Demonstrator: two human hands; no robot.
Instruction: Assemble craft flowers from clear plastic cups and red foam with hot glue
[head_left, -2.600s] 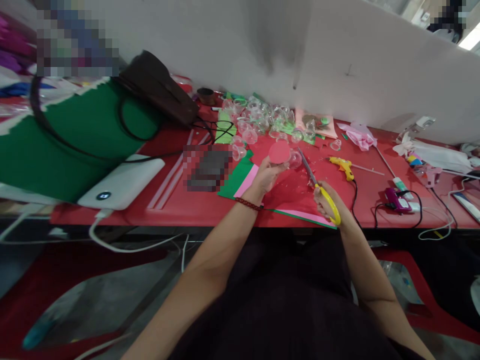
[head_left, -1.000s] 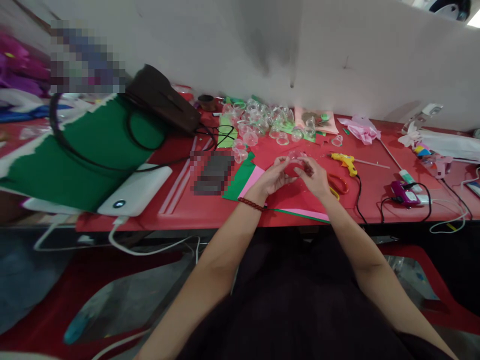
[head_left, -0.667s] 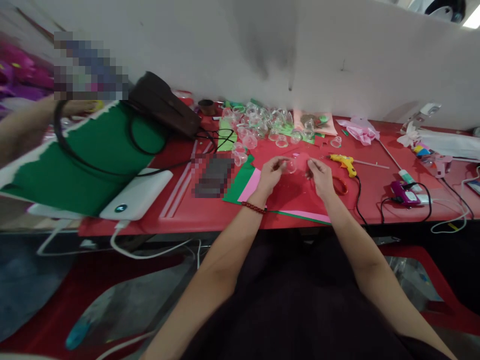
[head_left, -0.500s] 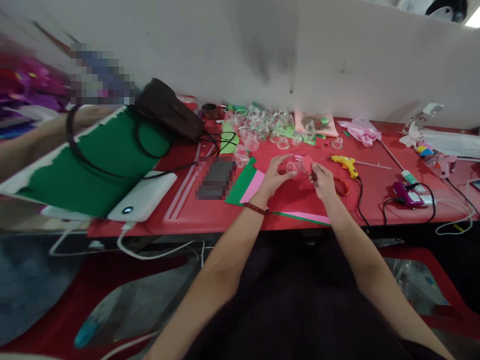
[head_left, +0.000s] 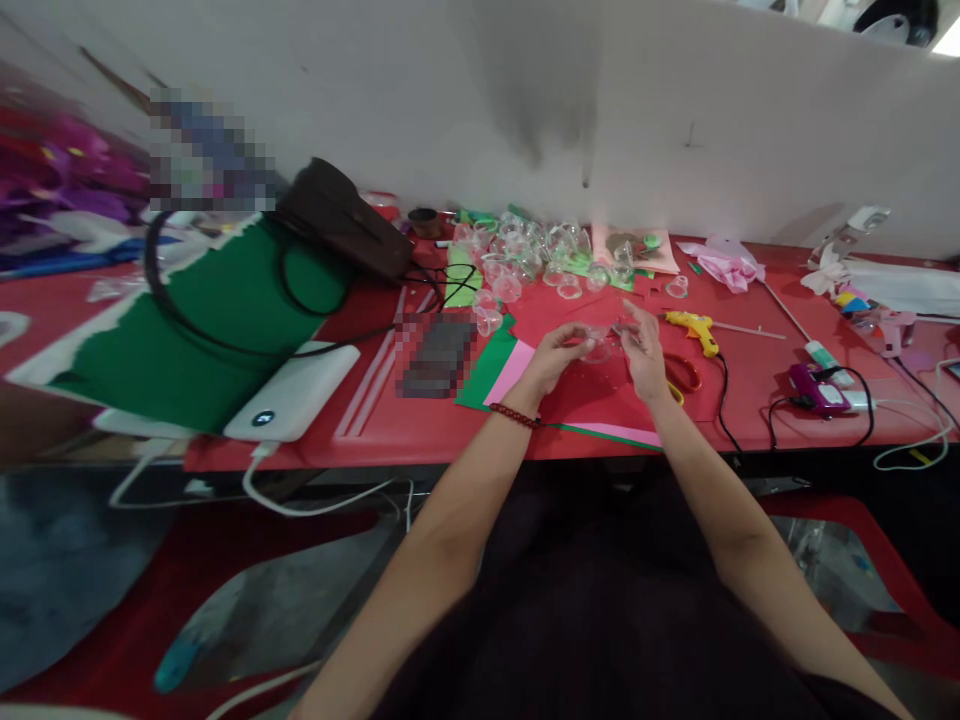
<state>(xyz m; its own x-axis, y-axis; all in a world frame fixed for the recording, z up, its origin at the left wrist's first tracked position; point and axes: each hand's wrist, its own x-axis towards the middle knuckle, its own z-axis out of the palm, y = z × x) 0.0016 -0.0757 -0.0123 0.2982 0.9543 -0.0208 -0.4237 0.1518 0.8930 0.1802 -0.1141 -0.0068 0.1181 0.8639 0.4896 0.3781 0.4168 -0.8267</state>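
Observation:
Over the red sheets (head_left: pixel 577 385), my left hand (head_left: pixel 559 357) grips a small clear plastic cup (head_left: pixel 598 345) between thumb and fingers. At the cup's other side is my right hand (head_left: pixel 643 352), its thumb and a finger pinched at the rim while another finger points up. Whether a small paper piece is also in its pinch cannot be made out. Several similar clear cups (head_left: pixel 525 245) lie in a heap behind the hands. Close to my right hand are a yellow glue gun (head_left: pixel 696 330) and orange-handled scissors (head_left: pixel 684 375).
To the left are a dark phone (head_left: pixel 439 355), a white power bank (head_left: pixel 292 395), a green board (head_left: pixel 202 320) and a dark bag (head_left: pixel 341 220). A purple adapter (head_left: pixel 821 390) with cables and a pink glue gun (head_left: pixel 889 335) lie right. A wall (head_left: pixel 420 100) rises behind.
The small red paper piece that showed in my right hand is no longer distinct. My right hand has come up against the cup, a finger lifted. An arm at far left has gone.

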